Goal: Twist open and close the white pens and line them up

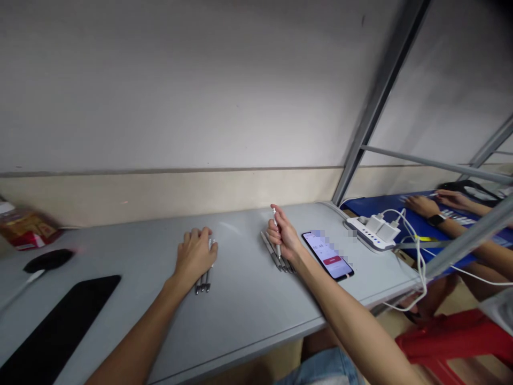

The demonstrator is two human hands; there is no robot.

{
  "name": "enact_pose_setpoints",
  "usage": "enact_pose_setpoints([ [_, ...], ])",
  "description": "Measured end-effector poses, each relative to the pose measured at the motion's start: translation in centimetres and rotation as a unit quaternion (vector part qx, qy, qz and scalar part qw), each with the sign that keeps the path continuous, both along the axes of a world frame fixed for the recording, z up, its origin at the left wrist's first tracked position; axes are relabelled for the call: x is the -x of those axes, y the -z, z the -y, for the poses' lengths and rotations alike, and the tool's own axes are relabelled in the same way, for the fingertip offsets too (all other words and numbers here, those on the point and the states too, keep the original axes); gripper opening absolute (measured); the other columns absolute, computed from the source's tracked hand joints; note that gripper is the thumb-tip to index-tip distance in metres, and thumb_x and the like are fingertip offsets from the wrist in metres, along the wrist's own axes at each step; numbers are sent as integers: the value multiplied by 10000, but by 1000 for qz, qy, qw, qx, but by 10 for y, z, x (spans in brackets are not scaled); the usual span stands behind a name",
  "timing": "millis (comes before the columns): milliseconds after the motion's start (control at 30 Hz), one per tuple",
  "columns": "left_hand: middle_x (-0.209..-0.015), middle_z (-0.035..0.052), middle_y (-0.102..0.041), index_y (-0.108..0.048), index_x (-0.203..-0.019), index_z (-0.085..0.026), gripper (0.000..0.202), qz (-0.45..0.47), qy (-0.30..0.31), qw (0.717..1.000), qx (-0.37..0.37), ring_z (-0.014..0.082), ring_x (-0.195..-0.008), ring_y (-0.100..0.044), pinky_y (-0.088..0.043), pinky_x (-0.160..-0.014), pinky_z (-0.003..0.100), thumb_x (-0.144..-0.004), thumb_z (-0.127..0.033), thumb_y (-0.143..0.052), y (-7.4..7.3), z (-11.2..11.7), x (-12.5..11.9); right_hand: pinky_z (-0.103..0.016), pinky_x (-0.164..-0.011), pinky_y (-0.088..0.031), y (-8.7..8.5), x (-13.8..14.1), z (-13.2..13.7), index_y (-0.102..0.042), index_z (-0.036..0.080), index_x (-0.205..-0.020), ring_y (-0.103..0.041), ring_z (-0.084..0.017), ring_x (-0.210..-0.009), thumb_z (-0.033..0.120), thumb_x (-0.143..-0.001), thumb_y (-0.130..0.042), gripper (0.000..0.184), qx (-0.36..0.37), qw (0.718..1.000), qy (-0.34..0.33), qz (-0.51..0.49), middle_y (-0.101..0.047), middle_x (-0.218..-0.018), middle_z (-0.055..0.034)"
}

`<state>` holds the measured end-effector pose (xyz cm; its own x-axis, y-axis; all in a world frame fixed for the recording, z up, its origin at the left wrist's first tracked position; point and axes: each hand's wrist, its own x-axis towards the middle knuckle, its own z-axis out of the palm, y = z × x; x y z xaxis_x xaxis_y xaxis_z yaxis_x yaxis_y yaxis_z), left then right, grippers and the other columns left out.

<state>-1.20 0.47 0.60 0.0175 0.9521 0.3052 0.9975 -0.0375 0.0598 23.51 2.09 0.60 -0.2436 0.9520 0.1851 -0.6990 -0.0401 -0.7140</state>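
My left hand (196, 250) lies palm down on the desk with fingers curled, and a pen shows between its thumb and index finger. From under it stick out the dark lower ends of several slim pens (202, 287), lying side by side. My right hand (284, 235) is closed round a white-and-silver pen (274, 216), held nearly upright with its top by the thumb. Just below that hand, a group of several grey pens (271, 251) lies on the desk, partly hidden by the hand and wrist.
The grey desk (240, 321) bears a lit phone (326, 256) and a white power strip (371, 235) with cables. Leftward are a black slab (64, 326), a dark oval object (48, 260) and a jar (26, 227). Past a metal post (377, 107), another person's hands (422, 206) work at a blue table.
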Motion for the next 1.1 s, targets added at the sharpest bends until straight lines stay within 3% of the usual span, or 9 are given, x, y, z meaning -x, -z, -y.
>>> enact_pose_setpoints([
  [400, -1067, 145, -555, -550, -1082, -176, 315, -12, 13, 999, 33, 316, -1041, -468, -408, -771, 411, -875, -344, -381, -1, 5, -3, -157, -366, -105, 0, 2, 1, -477, 249, -949, -195, -46, -401, 370, -828, -635, 233, 14, 1000, 0, 17, -350, -560, 94],
  [567, -1103, 156, -548, -561, -1092, -179, 327, -3, 12, 999, 43, 325, -1070, -444, -394, -802, 431, -869, -344, -388, -1, 6, -4, -203, -502, -355, 5, 10, 4, -540, 227, -965, -433, -87, -544, 419, -852, -587, 227, -27, 988, 7, 155, -486, -708, 30],
  [633, -1111, 154, -545, -564, -1094, -187, 326, -1, 11, 999, 47, 323, -1080, -437, -390, -813, 433, -868, -351, -394, -1, 6, -5, -268, -637, -421, 8, 11, 5, -595, 212, -953, -507, -133, -690, 432, -860, -570, 240, -88, 951, 56, 290, -532, -797, -8],
  [667, -1112, 151, -543, -565, -1090, -191, 324, -1, 13, 999, 48, 322, -1080, -437, -388, -816, 434, -869, -356, -396, 0, 6, -5, -302, -707, -424, 10, 11, 4, -623, 208, -944, -518, -160, -780, 429, -853, -581, 242, -131, 914, 92, 373, -550, -853, -29],
  [800, -1117, 141, -532, -567, -1070, -200, 313, 0, 30, 998, 50, 319, -1081, -437, -385, -821, 438, -866, -370, -402, 1, 7, -5, -418, -886, -337, 17, 7, 0, -703, 243, -971, -426, -250, -1047, 409, -837, -618, 229, -255, 693, 200, 644, -550, -1077, -82],
  [867, -1120, 140, -527, -568, -1063, -199, 309, 2, 37, 998, 49, 316, -1081, -435, -382, -822, 438, -866, -372, -404, 2, 7, -5, -448, -899, -309, 19, 5, -3, -708, 270, -1011, -396, -270, -1086, 425, -860, -589, 247, -259, 629, 197, 706, -529, -1146, -90],
  [1000, -1118, 139, -526, -567, -1056, -192, 309, -1, 40, 998, 40, 313, -1067, -439, -380, -814, 437, -867, -374, -404, 1, 8, -6, -474, -917, -286, 17, 1, -3, -599, 269, -1240, -346, -307, -1157, 431, -858, -592, 415, -251, 571, 225, 748, -458, -1273, -129],
  [1100, -1111, 140, -533, -565, -1056, -195, 307, -4, 37, 998, 45, 315, -1067, -440, -377, -815, 438, -869, -373, -399, -1, 8, -7, -445, -912, -294, 14, -6, 0, -548, 291, -1294, -347, -298, -1165, 452, -844, -610, 482, -256, 576, 227, 743, -449, -1282, -123],
])
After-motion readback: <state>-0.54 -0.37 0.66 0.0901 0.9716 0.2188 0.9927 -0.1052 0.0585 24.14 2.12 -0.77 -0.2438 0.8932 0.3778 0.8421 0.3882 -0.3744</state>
